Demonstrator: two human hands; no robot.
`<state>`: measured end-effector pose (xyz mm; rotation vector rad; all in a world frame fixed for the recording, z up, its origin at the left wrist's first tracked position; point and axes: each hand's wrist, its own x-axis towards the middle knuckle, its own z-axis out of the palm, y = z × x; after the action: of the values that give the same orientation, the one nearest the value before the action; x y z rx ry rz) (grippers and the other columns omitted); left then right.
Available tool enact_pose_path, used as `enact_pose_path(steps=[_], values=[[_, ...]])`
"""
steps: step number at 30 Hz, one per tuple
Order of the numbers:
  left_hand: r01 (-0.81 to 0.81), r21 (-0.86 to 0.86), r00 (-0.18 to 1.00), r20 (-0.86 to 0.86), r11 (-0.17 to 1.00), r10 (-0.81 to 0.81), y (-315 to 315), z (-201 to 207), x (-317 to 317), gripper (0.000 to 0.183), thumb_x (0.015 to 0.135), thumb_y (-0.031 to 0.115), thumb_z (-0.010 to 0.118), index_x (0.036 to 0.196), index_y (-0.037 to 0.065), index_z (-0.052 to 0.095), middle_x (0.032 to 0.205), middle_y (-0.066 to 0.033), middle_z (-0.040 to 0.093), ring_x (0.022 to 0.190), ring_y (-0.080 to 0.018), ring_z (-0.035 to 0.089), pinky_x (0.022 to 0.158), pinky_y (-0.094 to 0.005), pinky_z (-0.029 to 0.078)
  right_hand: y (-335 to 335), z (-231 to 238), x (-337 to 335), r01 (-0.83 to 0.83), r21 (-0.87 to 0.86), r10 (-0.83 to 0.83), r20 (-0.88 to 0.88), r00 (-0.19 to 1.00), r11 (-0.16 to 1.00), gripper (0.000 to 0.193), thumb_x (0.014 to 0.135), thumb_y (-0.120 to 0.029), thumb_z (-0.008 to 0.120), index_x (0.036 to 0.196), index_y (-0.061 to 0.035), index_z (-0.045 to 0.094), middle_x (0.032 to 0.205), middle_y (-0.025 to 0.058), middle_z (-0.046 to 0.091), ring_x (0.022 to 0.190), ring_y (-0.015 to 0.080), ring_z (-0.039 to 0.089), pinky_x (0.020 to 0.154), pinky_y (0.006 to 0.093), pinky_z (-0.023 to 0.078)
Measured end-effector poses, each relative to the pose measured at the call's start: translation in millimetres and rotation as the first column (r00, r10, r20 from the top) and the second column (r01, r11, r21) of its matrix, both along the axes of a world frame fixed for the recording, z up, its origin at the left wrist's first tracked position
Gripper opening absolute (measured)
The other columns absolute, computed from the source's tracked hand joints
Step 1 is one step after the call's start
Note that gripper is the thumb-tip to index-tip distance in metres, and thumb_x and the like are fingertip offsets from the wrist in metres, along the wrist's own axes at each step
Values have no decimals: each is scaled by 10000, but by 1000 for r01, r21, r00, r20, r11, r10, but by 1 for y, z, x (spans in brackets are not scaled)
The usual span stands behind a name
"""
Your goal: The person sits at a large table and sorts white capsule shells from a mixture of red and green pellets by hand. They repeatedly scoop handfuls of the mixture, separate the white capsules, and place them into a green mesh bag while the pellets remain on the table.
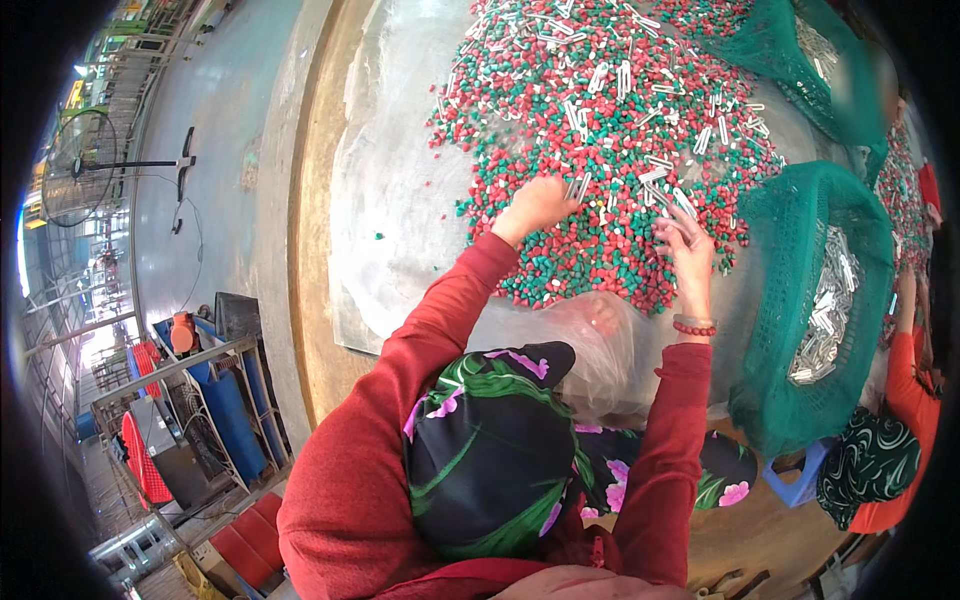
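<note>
Over a heap of small red, green and white pieces [600, 255] both my hands are at work, sleeves red to the wrist. My left hand [538, 207] is closed, with slim white elongated pieces [581, 188] at its fingertips. To its right, my right hand [688, 245], a red beaded bracelet at the wrist, pinches a slim white piece [684, 204] between thumb and fingers. More such long white pieces [624, 80], some like narrow loops, lie scattered through the heap. Their exact kind cannot be made out.
A clear plastic sheet [385, 200] lies under the heap. At the right a green net-lined basket [765, 300] holds many white pieces; another green net [765, 55] is beyond it. A person in orange [900, 400] sits far right. Dark floral fabric [490, 470] covers my lap.
</note>
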<state>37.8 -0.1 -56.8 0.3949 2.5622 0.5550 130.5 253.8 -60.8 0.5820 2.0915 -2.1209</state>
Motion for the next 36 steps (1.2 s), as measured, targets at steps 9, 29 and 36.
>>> enact_pose_path(steps=[9,29,36], values=[[-527,834,753,547,163,-367,-4,84,-31,206,821,103,537,1004,10,521,782,-50,514,594,-104,471,453,-216,363,4,-6,-75,-43,861,360,-167,918,507,516,781,44,535,1279,-85,496,1237,135,543,1108,306,525,963,376,417],[-479,526,705,708,703,-49,29,40,-27,189,828,220,533,812,32,527,606,3,440,496,-123,426,379,-246,300,-17,-22,-9,134,457,-67,-161,985,879,307,815,-43,531,1071,28,378,786,202,608,661,320,630,562,401,501],[-497,615,642,735,612,-218,55,58,-5,242,844,230,471,951,31,559,688,1,517,502,-68,447,378,-181,266,-38,30,27,4,-459,-39,-67,997,888,219,931,-146,527,1105,-65,420,785,36,618,623,90,581,501,220,448]])
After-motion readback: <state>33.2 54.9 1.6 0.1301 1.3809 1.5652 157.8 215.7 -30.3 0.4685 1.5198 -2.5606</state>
